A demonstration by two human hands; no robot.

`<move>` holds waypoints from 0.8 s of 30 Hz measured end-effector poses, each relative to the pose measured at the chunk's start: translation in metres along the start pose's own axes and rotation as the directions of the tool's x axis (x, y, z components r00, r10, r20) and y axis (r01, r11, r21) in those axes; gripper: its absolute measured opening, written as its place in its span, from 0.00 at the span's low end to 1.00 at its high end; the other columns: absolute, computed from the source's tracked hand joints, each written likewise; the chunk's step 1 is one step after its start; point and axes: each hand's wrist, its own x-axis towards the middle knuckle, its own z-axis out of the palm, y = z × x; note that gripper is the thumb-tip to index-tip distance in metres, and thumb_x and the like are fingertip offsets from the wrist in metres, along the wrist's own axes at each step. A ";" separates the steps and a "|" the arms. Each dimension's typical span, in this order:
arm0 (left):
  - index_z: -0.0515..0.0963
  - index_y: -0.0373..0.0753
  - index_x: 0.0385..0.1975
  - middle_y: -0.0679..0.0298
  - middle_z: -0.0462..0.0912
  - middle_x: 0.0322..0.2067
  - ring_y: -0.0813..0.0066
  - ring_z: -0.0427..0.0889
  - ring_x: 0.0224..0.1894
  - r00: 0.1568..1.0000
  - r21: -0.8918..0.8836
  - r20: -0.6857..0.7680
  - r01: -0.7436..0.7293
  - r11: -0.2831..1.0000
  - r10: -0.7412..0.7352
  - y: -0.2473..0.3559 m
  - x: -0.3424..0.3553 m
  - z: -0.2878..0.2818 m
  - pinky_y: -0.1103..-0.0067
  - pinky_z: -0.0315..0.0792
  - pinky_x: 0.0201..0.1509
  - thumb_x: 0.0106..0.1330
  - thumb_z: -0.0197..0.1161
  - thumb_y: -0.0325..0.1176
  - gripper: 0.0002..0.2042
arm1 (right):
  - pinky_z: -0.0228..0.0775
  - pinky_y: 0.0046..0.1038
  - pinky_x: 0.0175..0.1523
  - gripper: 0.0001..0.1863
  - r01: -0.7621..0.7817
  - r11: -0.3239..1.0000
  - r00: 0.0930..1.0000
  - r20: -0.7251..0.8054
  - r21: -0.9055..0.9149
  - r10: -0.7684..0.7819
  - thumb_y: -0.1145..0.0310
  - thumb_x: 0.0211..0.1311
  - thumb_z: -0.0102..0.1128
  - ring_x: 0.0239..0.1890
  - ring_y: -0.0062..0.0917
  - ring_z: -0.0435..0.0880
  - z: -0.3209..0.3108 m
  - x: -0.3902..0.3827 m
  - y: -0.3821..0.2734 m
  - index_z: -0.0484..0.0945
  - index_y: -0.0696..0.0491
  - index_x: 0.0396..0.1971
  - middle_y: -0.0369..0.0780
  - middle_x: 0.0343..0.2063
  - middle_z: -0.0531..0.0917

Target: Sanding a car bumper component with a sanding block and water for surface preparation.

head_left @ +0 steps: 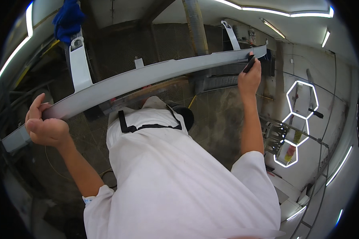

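Both hands (48, 127) (249, 77) on grey panel (147, 75)

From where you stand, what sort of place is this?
Most likely a car body or paint workshop. Both hands hold a long grey primed body panel resting on white stand arms, the floor is dark metal grating, and bright hexagonal light tubes glow at the right.

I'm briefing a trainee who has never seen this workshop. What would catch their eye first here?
A long grey panel spans the picture, gripped by the left hand near its left end. The right hand presses a dark block near its right end. Glowing hexagon lights shine at right.
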 end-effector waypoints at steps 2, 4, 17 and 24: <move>0.88 0.31 0.33 0.61 0.79 0.19 0.69 0.80 0.27 1.000 0.002 -0.011 -0.023 1.000 0.023 0.002 -0.001 -0.003 0.78 0.73 0.33 0.80 0.24 0.56 0.42 | 0.66 0.49 0.64 0.30 0.019 0.999 1.000 -0.023 0.029 -0.018 0.86 0.47 0.52 0.57 0.52 0.76 -0.003 0.014 0.005 0.71 0.59 0.56 0.52 0.55 0.79; 0.88 0.31 0.33 0.61 0.80 0.19 0.69 0.80 0.27 0.999 0.017 -0.001 -0.032 0.999 0.032 0.009 -0.001 -0.004 0.78 0.73 0.33 0.80 0.24 0.56 0.42 | 0.66 0.49 0.62 0.29 0.225 0.973 0.970 -0.106 0.050 -0.218 0.85 0.47 0.52 0.55 0.52 0.77 -0.003 0.001 -0.024 0.71 0.59 0.55 0.53 0.52 0.80; 0.89 0.34 0.38 0.59 0.86 0.30 0.69 0.83 0.35 0.995 0.080 0.078 0.061 0.995 -0.067 0.007 -0.002 -0.011 0.77 0.75 0.45 0.78 0.18 0.59 0.46 | 0.77 0.36 0.43 0.08 0.062 0.970 0.978 -0.207 0.235 -0.013 0.69 0.73 0.56 0.34 0.42 0.86 -0.019 0.050 0.083 0.76 0.56 0.46 0.46 0.31 0.84; 0.89 0.34 0.36 0.60 0.86 0.27 0.70 0.83 0.31 0.998 0.136 0.068 0.006 0.991 -0.016 0.000 -0.001 -0.007 0.79 0.75 0.39 0.79 0.18 0.58 0.45 | 0.75 0.35 0.59 0.10 0.600 0.774 0.792 -0.285 0.200 -0.540 0.76 0.66 0.64 0.53 0.40 0.84 -0.004 0.036 0.071 0.74 0.56 0.44 0.44 0.51 0.86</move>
